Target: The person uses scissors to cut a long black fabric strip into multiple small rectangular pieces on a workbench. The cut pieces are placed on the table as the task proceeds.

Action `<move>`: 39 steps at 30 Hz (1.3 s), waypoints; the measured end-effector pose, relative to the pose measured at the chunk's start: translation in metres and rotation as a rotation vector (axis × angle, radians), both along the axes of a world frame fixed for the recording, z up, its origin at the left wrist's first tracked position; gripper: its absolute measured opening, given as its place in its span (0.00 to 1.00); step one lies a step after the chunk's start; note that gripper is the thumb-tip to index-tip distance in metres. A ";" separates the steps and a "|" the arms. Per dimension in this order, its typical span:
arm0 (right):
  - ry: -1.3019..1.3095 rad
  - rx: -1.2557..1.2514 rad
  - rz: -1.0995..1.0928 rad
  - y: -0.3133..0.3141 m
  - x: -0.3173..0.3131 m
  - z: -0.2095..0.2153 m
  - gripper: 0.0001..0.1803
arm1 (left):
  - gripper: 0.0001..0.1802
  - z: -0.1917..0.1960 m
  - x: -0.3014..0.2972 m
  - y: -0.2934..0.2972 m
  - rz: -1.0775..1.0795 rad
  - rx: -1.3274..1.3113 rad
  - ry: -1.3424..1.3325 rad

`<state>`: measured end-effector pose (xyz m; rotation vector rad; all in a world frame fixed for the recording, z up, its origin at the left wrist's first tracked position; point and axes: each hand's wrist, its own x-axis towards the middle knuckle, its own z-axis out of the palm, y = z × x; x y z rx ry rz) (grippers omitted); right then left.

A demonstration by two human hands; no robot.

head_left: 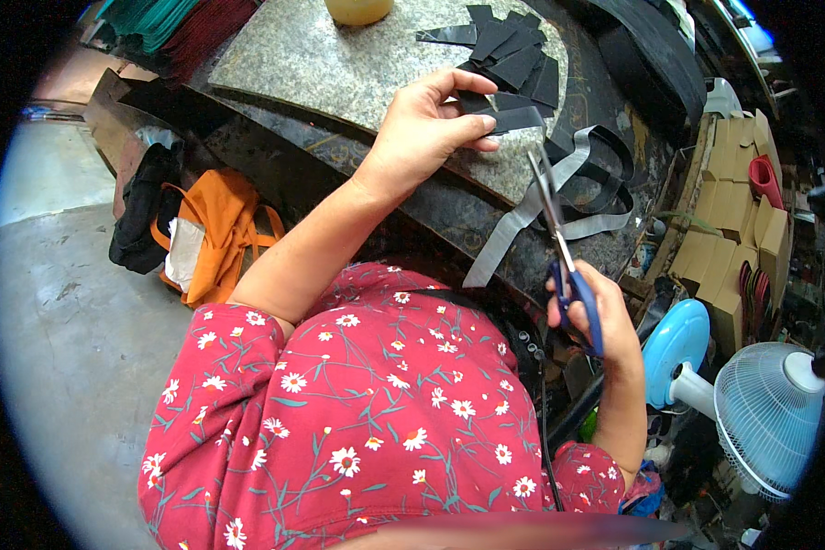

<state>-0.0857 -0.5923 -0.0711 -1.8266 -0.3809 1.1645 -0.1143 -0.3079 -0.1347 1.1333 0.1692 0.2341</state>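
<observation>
Over the speckled grey board (312,64), my left hand (426,124) pinches a short black strip (520,119) between thumb and fingers. My right hand (605,307) grips blue-handled scissors (564,252), their blades pointing up toward that strip; the blades are partly blurred. Below the blades a long grey-and-black band (504,238) lies loosely looped on the dark worktop. Just beyond my left hand, a pile of cut black pieces (513,55) rests on the board.
A tub of yellowish stuff (357,9) stands at the board's far edge. An orange bag (220,229) hangs at the left beside a black one (142,211). Cardboard boxes (729,238) and a blue-and-white fan (765,412) stand at the right. A wide black roll (646,55) lies at the far right.
</observation>
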 end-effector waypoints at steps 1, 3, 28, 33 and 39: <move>-0.026 -0.026 0.013 0.007 -0.001 0.000 0.16 | 0.19 0.001 -0.001 -0.002 0.000 0.000 -0.003; -0.170 -0.027 0.079 0.018 -0.001 -0.002 0.16 | 0.19 0.003 -0.004 -0.007 -0.007 -0.004 0.001; -0.880 -0.677 -0.192 0.000 0.134 0.001 0.18 | 0.09 -0.006 -0.006 0.077 0.676 1.612 0.137; -1.226 -0.826 -0.020 0.003 0.150 -0.002 0.18 | 0.08 -0.007 -0.006 0.076 0.710 1.611 0.196; -1.498 -0.398 -0.036 0.040 0.127 0.006 0.09 | 0.07 -0.001 0.007 0.062 0.707 1.591 -0.073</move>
